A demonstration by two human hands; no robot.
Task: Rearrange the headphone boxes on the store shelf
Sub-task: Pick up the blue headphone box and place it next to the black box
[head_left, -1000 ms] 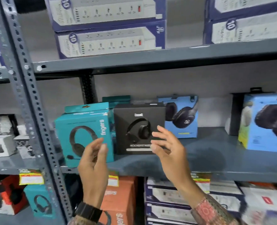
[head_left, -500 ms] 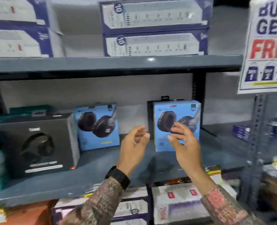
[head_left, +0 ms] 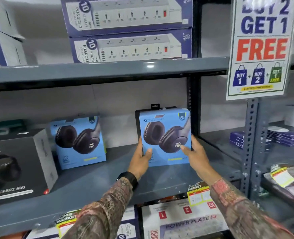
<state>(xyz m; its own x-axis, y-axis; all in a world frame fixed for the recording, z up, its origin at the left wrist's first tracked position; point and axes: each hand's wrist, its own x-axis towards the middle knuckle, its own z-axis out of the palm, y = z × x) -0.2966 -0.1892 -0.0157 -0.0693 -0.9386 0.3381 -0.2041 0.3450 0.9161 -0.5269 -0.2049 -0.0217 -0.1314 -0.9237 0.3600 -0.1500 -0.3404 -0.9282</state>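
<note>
On the shelf (head_left: 94,185), both hands (left (head_left: 140,161), right (head_left: 197,156)) grip a blue headphone box (head_left: 165,133).

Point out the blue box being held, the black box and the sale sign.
held blue box (head_left: 165,135), head view, front face.
black box (head_left: 13,163), head view, front face.
sale sign (head_left: 262,47), head view, red lettering.

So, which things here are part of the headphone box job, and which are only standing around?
Part of the job:
- blue headphone box, held by left hand and right hand
- second blue headphone box
- black headphone box
- shelf

Only standing around:
- power strip boxes
- promotion sign
- price tags
</note>
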